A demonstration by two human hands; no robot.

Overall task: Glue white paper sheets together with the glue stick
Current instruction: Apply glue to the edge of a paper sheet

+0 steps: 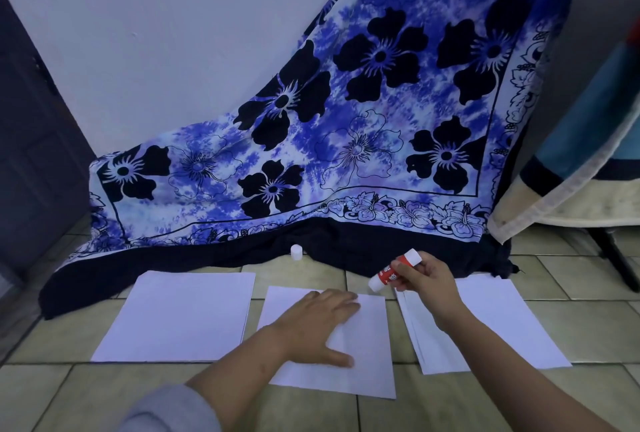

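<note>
glue not yet applied, i judge: left hand [325, 322] flat on middle sheet [363, 355], right hand [427, 281] pinches uncapped glue stick [393, 274].

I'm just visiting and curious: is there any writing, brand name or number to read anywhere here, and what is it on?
On the glue stick held by the right hand: white marks on the red label, too small and blurred to read.
On the white paper sheets: no writing, blank.
On the flowered cloth and the small white cap: no words.
</note>
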